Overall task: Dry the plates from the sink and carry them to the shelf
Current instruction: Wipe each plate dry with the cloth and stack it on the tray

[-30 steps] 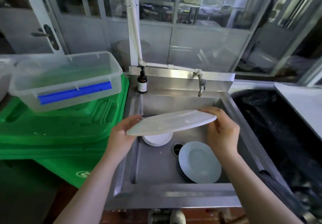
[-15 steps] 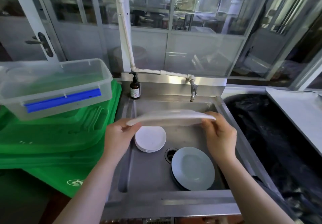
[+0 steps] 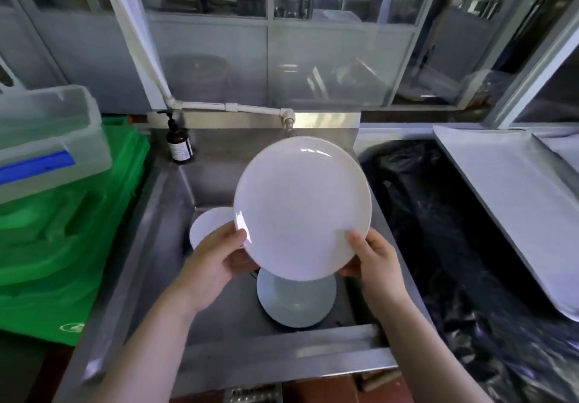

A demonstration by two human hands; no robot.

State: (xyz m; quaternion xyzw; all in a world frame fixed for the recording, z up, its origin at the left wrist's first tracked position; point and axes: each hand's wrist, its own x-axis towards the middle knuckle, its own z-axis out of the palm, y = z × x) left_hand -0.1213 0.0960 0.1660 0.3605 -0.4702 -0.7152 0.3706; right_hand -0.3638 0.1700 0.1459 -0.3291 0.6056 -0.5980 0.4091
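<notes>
Overhead, white plate gripped by left hand and right hand above steel sink, glazed partition behind.

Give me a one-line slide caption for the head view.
Both hands, left hand and right hand, hold a white plate tilted over the sink.

White plate (tilted up) between both hands' grip, above sink.

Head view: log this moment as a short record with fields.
held item: large white plate, tilted up, face toward the camera
left hand: grips the plate's lower left rim
right hand: grips the lower right rim
in sink: small white plates at left, pale blue plate below
back ledge: brown pump bottle
</notes>
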